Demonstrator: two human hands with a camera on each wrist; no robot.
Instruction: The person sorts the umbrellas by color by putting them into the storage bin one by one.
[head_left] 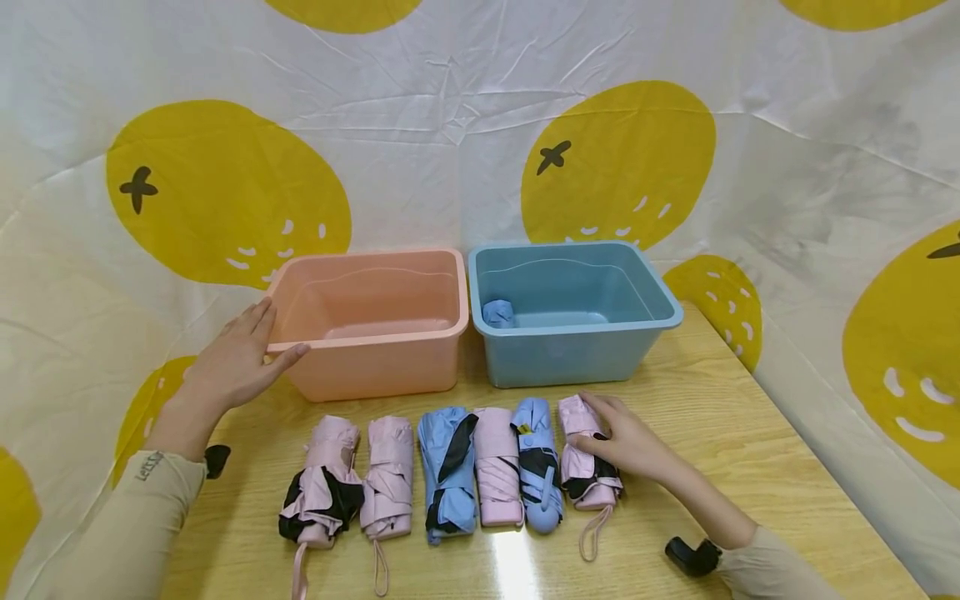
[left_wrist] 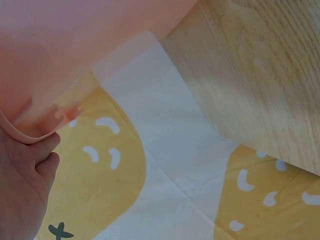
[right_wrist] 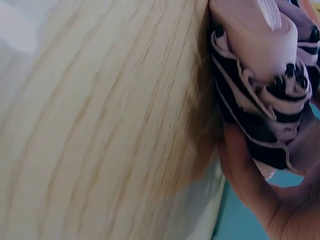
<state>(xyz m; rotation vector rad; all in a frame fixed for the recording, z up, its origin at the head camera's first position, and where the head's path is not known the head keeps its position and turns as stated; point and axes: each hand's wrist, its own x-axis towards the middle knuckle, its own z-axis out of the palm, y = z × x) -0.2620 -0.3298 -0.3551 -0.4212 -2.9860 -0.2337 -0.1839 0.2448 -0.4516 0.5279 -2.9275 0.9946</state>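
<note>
My left hand [head_left: 236, 354] rests against the left front corner of the pink bin [head_left: 375, 367], fingers along its side and thumb extended over the front rim. In the left wrist view, fingertips [left_wrist: 49, 142] touch just under the rim. At the right end of a row of folded umbrellas, my right hand [head_left: 626, 437] grips a pink folding umbrella [head_left: 577, 412], thumb on its left side. Its handle end and black lining [right_wrist: 255, 120] show in the right wrist view. Immediately left lies a blue folding umbrella [head_left: 537, 467] with a rounded handle.
A blue bin [head_left: 570, 354] stands beside the pink one, with a blue bundle [head_left: 498, 314] inside. Further along the row lie a pink umbrella [head_left: 498, 467], a blue umbrella [head_left: 450, 475] and two more pink umbrellas. A patterned cloth [head_left: 450, 192] hangs behind the wooden table [head_left: 750, 467].
</note>
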